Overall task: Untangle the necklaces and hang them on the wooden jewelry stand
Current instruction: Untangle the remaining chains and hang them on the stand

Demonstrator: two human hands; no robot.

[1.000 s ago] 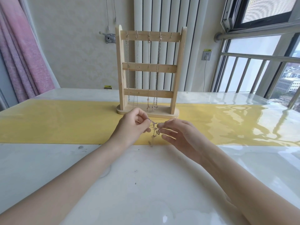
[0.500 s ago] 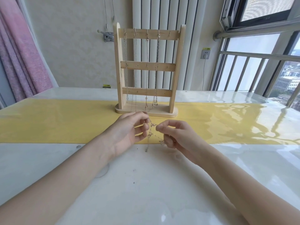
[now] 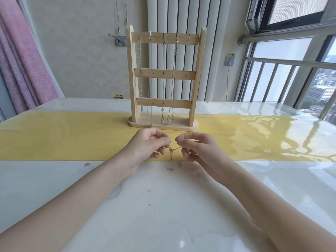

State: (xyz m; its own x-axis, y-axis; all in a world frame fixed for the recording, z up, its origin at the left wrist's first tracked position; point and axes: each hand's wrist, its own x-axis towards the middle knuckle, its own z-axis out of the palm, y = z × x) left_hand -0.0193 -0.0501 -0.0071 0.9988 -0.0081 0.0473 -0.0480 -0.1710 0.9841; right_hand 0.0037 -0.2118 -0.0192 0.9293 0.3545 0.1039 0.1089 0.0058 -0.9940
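Pinching a tangled chain (image 3: 171, 150) between them, the left hand (image 3: 149, 144) and right hand (image 3: 196, 147) hover just in front of the wooden jewelry stand (image 3: 165, 79), both with fingers curled on the fine links. The chain runs crosswise from hand to hand, a knotted tail dangling below. The stand lies straight ahead, upright, and its one free top hook (image 3: 189, 36) is probably nearer the right hand.
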